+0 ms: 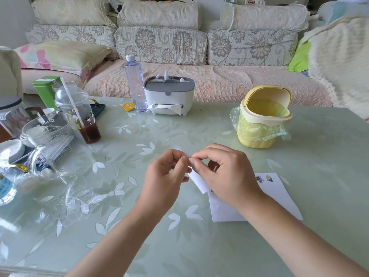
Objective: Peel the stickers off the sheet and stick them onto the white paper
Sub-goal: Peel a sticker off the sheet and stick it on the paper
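1. Both hands pinch the sticker sheet (196, 180) at its upper edge. The left hand (165, 172) and the right hand (225, 172) have curled fingers, and their fingertips meet.
2. The sheet hangs between the hands, lifted above the table (139, 216).
3. The white paper (279, 194) lies flat, right of the table's middle and partly under the right hand. Two stickers (264, 178) sit near its far edge.
4. A yellow bin (261, 120) stands toward the far edge.

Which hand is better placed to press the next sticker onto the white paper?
Right. The right hand is already over the white paper; the left hand pinches the sticker sheet farther left.
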Available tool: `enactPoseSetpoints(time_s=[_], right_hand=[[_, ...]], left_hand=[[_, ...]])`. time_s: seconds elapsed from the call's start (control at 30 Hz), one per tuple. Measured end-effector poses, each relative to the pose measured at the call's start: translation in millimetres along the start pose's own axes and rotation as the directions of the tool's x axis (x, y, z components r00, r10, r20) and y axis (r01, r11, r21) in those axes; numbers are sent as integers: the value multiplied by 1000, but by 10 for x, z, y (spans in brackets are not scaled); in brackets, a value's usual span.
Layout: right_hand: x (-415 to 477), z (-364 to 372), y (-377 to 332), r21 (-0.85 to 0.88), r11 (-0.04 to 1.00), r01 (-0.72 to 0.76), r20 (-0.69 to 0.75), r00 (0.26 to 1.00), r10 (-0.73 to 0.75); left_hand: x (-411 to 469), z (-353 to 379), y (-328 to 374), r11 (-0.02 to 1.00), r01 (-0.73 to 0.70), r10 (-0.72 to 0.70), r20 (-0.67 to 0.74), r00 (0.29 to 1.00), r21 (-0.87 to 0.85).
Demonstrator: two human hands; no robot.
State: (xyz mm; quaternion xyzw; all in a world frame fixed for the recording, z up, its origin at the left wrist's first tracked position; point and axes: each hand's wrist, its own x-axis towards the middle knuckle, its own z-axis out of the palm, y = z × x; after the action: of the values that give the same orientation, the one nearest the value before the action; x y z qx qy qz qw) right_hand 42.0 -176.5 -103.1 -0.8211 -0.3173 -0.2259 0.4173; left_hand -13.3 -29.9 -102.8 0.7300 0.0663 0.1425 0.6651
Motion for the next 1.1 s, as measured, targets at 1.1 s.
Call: enactPoseSetpoints(time_s=[1.1], right_hand=[[-66, -384, 249, -362, 892, 271, -145, 929, -341]], left_hand=[[19, 496, 31, 1000, -17, 17, 42, 999, -1]])
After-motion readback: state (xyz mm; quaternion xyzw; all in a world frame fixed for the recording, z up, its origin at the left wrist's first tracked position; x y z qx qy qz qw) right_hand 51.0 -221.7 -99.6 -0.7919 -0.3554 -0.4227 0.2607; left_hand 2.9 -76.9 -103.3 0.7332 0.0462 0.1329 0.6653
